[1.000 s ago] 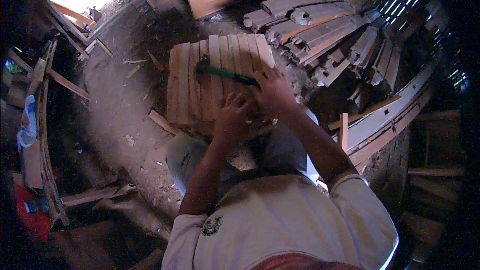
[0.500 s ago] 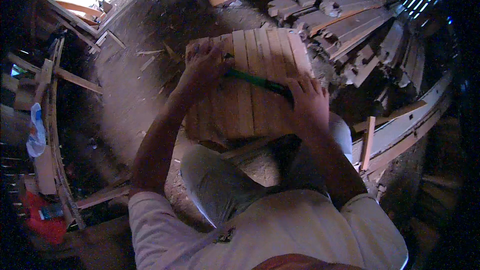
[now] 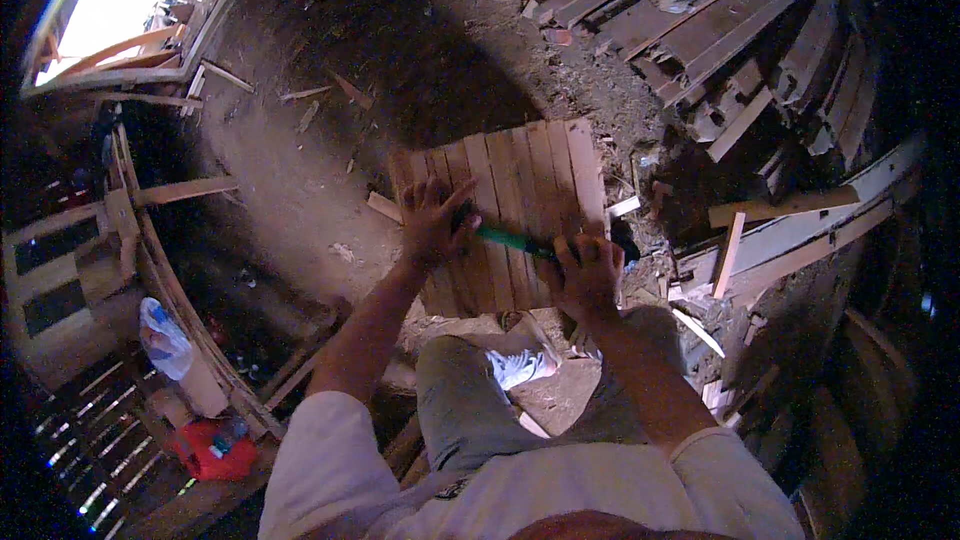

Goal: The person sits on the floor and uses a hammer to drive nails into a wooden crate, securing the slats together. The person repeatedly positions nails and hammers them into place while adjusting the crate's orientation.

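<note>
A panel of narrow wooden slats [image 3: 530, 160] lies before my knees. My right hand [image 3: 590, 275] is closed around the black grip of a hammer [image 3: 512, 239] at the panel's right side. Its green shaft slants up and left across the slats. The dark far end of the hammer lies beside my left hand [image 3: 432, 228] and is partly hidden. My left hand rests over the panel's left slats, its fingers spread and its thumb beside the hammer's far end. Anything small under those fingers cannot be made out.
Old boards [image 3: 720, 20] are heaped at the far right. A long beam [image 3: 800, 255] and an upright stick [image 3: 730, 255] stand right of my knee. At left are a wooden rail [image 3: 165, 230], a plastic bag [image 3: 165, 338] and a red item [image 3: 215, 450]. Wood scraps [image 3: 350, 90] litter the dirt floor.
My view has shifted, so the panel and both hands sit lower in the picture. The right hand keeps its hold on the hammer. My left hand's fingers now spread more around the hammer's far end.
</note>
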### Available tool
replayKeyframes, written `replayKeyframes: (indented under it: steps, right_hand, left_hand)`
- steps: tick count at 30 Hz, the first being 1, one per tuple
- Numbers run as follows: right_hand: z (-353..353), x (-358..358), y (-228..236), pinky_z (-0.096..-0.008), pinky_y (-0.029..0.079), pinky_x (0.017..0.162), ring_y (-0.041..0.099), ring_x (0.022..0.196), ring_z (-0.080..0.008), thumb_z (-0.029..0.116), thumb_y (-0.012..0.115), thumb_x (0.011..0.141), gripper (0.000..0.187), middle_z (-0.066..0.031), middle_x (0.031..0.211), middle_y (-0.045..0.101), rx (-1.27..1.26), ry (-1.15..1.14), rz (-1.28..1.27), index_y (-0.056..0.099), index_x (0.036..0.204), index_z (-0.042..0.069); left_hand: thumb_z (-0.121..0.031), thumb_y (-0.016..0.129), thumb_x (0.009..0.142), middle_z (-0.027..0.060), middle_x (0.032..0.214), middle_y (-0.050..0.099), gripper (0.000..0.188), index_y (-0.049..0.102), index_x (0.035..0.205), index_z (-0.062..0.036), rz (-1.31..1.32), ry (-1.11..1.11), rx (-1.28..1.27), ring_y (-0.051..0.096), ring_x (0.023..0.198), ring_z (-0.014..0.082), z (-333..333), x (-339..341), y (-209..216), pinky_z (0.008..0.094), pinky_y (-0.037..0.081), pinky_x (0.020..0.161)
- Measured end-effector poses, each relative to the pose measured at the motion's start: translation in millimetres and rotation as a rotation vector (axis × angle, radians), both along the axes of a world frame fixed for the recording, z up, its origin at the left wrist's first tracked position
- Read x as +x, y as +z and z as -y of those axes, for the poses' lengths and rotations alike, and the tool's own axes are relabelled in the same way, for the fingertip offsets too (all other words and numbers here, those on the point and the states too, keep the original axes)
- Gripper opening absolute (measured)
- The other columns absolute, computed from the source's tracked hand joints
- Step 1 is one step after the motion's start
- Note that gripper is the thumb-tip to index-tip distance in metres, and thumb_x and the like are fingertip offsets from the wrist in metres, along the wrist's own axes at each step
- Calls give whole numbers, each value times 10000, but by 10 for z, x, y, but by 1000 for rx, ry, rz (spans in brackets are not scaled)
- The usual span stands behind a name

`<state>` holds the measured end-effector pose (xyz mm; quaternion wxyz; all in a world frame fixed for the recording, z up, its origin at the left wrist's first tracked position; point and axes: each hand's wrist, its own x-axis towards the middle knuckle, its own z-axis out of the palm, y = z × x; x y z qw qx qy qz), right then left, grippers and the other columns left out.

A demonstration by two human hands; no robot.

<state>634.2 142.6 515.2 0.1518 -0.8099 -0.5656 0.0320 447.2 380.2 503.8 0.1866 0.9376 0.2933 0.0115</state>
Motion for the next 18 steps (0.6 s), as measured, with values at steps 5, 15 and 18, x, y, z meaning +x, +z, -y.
replayKeyframes:
  steps: [5,15,18]
  right_hand:
    - [-3,19,-71,-553,446,911,550,1084,-363,395,753,769,496,-112,1170,592,-34,36,-64,661,1191,150]
    - [231,-55,-281,-657,439,979,455,1331,-439,583,695,851,613,-123,1440,503,-199,-12,-27,609,1357,248]
    - [258,-44,-257,-637,406,1083,449,1352,-375,558,619,896,531,-97,1431,500,-418,-83,-139,597,1370,320]
  left_hand:
    - [-515,665,863,202,1177,570,668,543,1486,-309,-20,-25,128,495,1139,397,-51,-33,-116,562,319,1064]
    - [-529,581,929,173,1077,556,624,543,1492,-261,12,-84,84,493,1034,363,-61,202,112,511,313,958]
    - [-531,548,956,156,1021,539,630,515,1511,-235,15,-135,148,472,985,339,-55,239,121,483,300,918]
